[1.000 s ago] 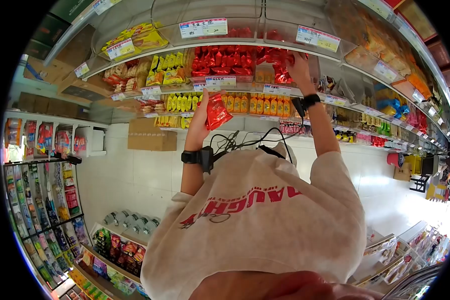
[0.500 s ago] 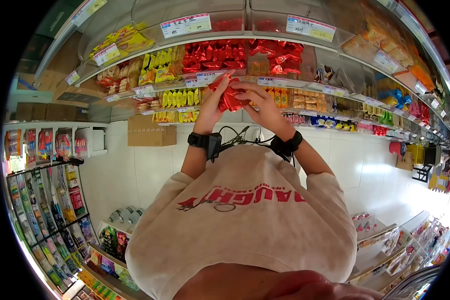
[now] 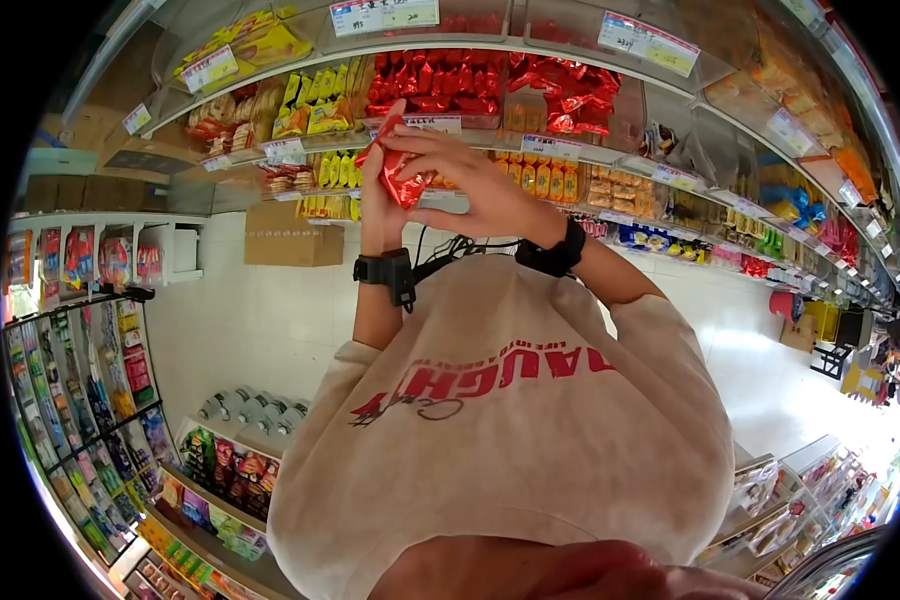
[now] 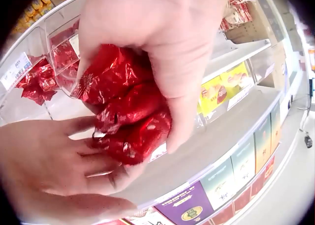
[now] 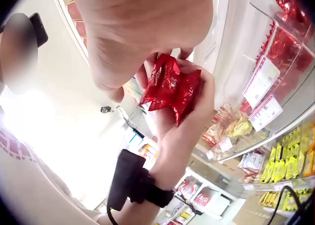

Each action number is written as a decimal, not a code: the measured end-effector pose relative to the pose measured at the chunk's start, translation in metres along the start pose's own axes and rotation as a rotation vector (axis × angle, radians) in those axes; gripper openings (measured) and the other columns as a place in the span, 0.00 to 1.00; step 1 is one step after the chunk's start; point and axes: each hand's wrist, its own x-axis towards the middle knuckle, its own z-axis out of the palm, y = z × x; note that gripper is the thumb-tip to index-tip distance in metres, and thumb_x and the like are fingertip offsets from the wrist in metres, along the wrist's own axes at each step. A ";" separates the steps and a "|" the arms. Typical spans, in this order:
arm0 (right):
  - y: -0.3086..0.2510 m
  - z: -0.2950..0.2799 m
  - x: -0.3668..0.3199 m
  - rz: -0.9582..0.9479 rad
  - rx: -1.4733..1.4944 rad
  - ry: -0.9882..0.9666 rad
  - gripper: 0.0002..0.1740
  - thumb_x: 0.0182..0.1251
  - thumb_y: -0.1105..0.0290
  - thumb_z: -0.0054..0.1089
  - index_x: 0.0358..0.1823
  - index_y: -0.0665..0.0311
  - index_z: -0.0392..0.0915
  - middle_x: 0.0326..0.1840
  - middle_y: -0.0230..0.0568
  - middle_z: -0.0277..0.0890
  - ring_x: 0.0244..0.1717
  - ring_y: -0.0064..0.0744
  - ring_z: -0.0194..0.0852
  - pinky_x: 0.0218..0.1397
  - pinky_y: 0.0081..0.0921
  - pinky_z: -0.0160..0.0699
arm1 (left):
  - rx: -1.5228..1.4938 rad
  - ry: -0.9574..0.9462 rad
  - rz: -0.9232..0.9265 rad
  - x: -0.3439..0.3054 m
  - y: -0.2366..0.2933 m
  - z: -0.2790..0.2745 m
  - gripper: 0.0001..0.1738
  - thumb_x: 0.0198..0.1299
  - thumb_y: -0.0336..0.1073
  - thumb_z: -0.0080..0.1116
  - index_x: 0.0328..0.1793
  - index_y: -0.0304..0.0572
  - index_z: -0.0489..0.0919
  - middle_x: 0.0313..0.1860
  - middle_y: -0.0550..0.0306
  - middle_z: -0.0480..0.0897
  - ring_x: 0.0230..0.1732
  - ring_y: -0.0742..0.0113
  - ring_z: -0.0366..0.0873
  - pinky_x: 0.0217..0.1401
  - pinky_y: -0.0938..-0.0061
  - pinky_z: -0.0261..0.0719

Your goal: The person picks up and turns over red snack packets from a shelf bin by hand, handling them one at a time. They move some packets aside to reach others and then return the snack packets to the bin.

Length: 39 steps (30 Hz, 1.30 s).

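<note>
Several shiny red snack packets (image 3: 402,178) are bunched in my left hand (image 3: 374,200), in front of the shelves. In the left wrist view, the left thumb and fingers grip the red packets (image 4: 133,107), which lie side by side. My right hand (image 3: 495,200) is close on the right, its fingers spread and touching the packets' ends. Its thumb stands apart from the fingers. The right wrist view shows the bunch of packets (image 5: 172,87) in the left hand, partly behind the right hand (image 5: 142,33).
Clear shelf bins hold more red packets (image 3: 575,100), yellow packets (image 3: 320,100) and orange packets (image 3: 545,178), with price tags (image 3: 650,42) along the edges. A cardboard box (image 3: 292,235) sits on the floor at left. Cables (image 3: 460,245) hang near the wrists.
The right hand has left the red packets' bin at right and come to the left hand. Both hands, with the packets between them, have since shifted left.
</note>
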 end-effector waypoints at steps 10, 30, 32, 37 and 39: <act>0.171 -0.099 -0.051 0.527 -0.187 0.574 0.11 0.74 0.72 0.59 0.52 0.70 0.81 0.45 0.41 0.87 0.46 0.27 0.84 0.48 0.27 0.81 | 0.103 0.071 0.098 0.007 0.014 -0.014 0.36 0.74 0.48 0.55 0.82 0.41 0.63 0.67 0.53 0.78 0.67 0.61 0.76 0.69 0.56 0.79; 0.116 -0.099 -0.080 0.921 0.249 0.618 0.27 0.74 0.68 0.65 0.70 0.73 0.72 0.58 0.38 0.76 0.58 0.29 0.78 0.58 0.28 0.85 | 0.174 0.189 -0.043 -0.035 0.035 -0.023 0.31 0.66 0.32 0.64 0.75 0.41 0.72 0.64 0.56 0.78 0.61 0.67 0.78 0.63 0.70 0.80; 0.092 -0.088 -0.077 0.900 0.288 0.631 0.26 0.76 0.68 0.63 0.69 0.73 0.71 0.59 0.38 0.76 0.59 0.28 0.77 0.61 0.27 0.83 | 0.165 0.157 -0.078 -0.038 0.034 -0.020 0.30 0.66 0.32 0.64 0.75 0.41 0.72 0.63 0.56 0.78 0.61 0.68 0.78 0.63 0.71 0.80; 0.018 -0.040 -0.061 0.844 0.416 0.578 0.24 0.76 0.71 0.62 0.71 0.67 0.71 0.61 0.39 0.76 0.58 0.26 0.78 0.61 0.26 0.83 | 0.161 0.088 -0.140 -0.050 0.030 -0.019 0.31 0.67 0.32 0.65 0.76 0.40 0.71 0.64 0.56 0.78 0.61 0.69 0.77 0.63 0.72 0.79; -0.019 -0.013 -0.045 0.802 0.492 0.496 0.24 0.77 0.72 0.59 0.72 0.62 0.71 0.61 0.39 0.77 0.58 0.25 0.79 0.62 0.26 0.81 | 0.153 0.066 -0.165 -0.055 0.027 -0.022 0.31 0.68 0.31 0.64 0.76 0.40 0.70 0.67 0.55 0.77 0.64 0.68 0.76 0.65 0.72 0.78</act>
